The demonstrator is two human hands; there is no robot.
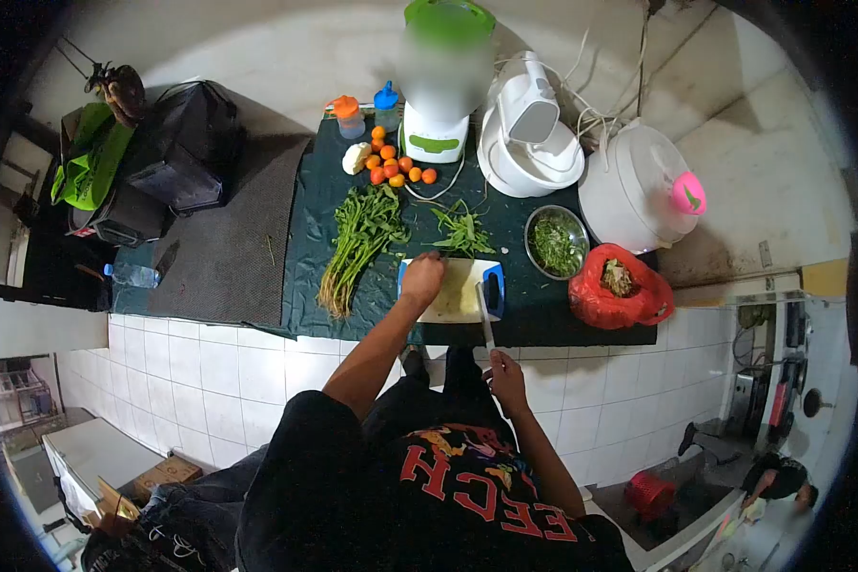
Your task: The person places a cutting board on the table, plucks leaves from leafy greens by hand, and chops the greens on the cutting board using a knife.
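My right hand (507,379) is closed around a knife (487,322), whose blade points away from me over the right side of a white cutting board (439,310) with blue ends. My left hand (422,276) rests at the board's upper left with its fingers curled in; whatever they hold is hidden. Just beyond the board lies a small heap of leafy green stems (462,232). A large bunch of leafy greens with roots (357,238) spreads to the left. Farther right, a metal bowl (528,250) contains cut greens.
Orange and red tomatoes (389,164) sit behind the greens, near a blender (436,129) and a white stand mixer (543,162). A red plastic bag (596,303) stands at the table's right end, before a white rice cooker (634,191). Another person (777,477) is at lower right.
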